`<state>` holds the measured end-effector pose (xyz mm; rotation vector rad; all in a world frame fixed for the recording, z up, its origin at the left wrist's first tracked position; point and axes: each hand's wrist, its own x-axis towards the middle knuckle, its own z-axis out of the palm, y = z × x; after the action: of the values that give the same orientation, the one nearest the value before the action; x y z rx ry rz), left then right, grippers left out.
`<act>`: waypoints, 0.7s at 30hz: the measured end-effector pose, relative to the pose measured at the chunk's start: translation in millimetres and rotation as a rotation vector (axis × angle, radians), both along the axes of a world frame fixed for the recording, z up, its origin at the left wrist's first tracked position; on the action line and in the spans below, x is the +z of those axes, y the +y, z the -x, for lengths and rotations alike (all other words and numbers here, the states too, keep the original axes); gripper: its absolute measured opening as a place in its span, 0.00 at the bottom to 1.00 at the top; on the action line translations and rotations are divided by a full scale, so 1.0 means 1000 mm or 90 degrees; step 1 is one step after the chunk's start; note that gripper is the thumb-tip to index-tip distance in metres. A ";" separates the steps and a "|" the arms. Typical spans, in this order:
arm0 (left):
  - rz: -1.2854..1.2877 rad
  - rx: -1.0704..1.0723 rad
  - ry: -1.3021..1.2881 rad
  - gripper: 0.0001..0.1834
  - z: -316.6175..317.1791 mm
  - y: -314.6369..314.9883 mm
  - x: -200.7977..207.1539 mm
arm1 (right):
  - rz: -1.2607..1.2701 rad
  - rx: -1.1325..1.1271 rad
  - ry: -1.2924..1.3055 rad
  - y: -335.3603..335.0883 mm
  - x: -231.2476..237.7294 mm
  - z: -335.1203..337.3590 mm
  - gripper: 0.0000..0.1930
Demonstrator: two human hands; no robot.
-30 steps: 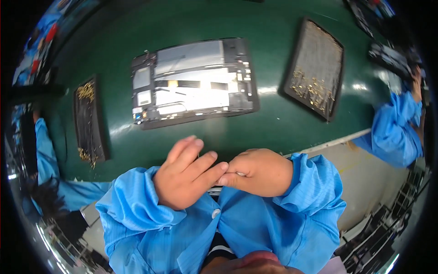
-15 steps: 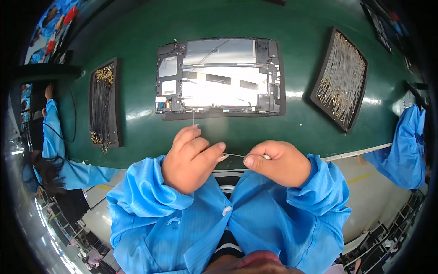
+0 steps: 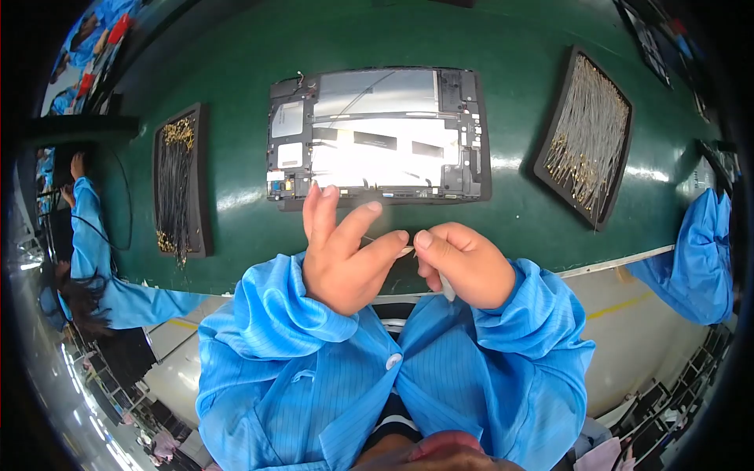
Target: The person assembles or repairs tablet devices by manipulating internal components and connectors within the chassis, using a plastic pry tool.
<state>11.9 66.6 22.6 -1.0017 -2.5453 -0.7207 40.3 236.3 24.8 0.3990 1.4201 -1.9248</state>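
Observation:
My left hand (image 3: 345, 255) is in front of the tablet-sized device, its thumb and index finger pinched and its other fingers raised. Between its fingers runs a thin grey cable (image 3: 369, 239), mostly hidden. Close beside it, my right hand (image 3: 465, 265) is closed, its thumb and index tips almost touching the left fingertips. Below its palm pokes the pale end of a slim tool (image 3: 448, 289); the rest is covered by the fingers. The opened flat device (image 3: 377, 173), with black frame and shiny silver panels, lies just beyond the left fingertips on a dark mat.
A dark tray (image 3: 206, 235) of black cables with gold ends lies at left. Another tray (image 3: 542, 166) with many grey gold-ended cables lies tilted at right. The green table's (image 3: 503, 243) near edge runs under my forearms. A blue-sleeved co-worker (image 3: 94, 228) works at left; blue cloth (image 3: 691, 259) shows at right.
Both hands have moved closer together, their fingertips now nearly meeting. My left fingers have risen to the device's near edge. The tool's pale end has swung from beside my right thumb to below the palm.

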 end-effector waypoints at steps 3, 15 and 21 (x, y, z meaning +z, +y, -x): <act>-0.027 -0.056 -0.018 0.13 0.005 0.001 -0.002 | 0.020 -0.010 -0.035 0.003 0.001 0.004 0.18; 0.011 -0.134 0.045 0.13 0.012 -0.002 0.005 | 0.023 0.044 -0.050 0.012 0.004 0.005 0.15; 0.040 -0.024 0.016 0.11 0.032 0.008 -0.020 | 0.047 -0.343 0.072 0.008 0.000 0.025 0.17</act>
<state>-20.1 75.1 2.9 -1.0738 -2.5483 -0.6368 15.5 244.7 24.4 0.7038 1.4040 -2.4528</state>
